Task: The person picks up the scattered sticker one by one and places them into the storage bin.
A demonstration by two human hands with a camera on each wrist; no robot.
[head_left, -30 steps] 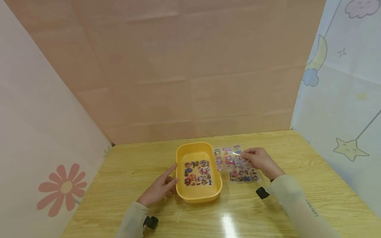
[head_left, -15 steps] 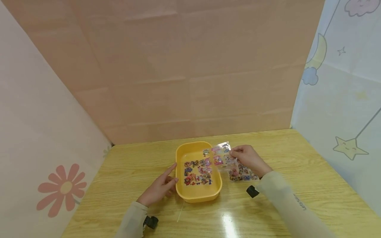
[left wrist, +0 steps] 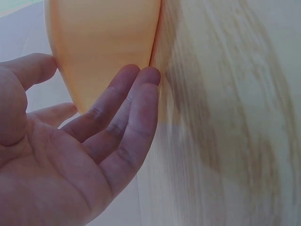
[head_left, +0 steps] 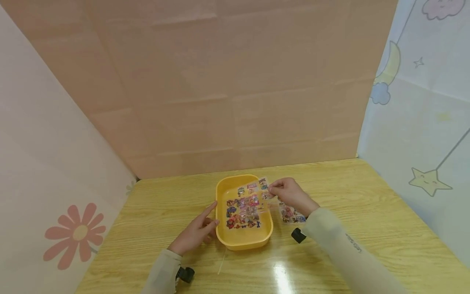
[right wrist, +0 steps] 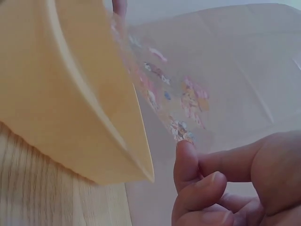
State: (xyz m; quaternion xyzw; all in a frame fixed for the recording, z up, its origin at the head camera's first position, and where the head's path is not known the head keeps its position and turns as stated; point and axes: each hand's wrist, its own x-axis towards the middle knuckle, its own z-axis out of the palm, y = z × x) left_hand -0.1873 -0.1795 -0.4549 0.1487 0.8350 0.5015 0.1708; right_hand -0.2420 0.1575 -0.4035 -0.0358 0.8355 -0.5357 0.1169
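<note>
A yellow rectangular tray [head_left: 244, 246] stands on the table with printed stickers [head_left: 235, 222] on its bottom. My right hand [head_left: 292, 197] pinches the edge of a clear sticker sheet [head_left: 251, 188] with thumb and index finger. That sheet hangs slanted over the tray and overlaps the stickers inside. In the right wrist view the sheet [right wrist: 190, 96] stretches from the fingertips beyond the tray's edge. My left hand [head_left: 196, 232] touches the tray's left side, its fingers loosely extended; the left wrist view shows the fingertips against the tray's wall [left wrist: 101, 37].
Another clear sticker sheet [head_left: 290, 214] lies right of the tray, partly hidden by the right forearm. A thin pale strip [head_left: 222, 262] lies in front of the tray on the wooden table [head_left: 165, 204]. A pinkish-tan panel [head_left: 220, 102] rises behind, with patterned panels at both sides.
My right hand has lifted the clear sticker sheet from the table right of the tray and carried it left, over the tray. The left hand has stayed on the tray's side.
</note>
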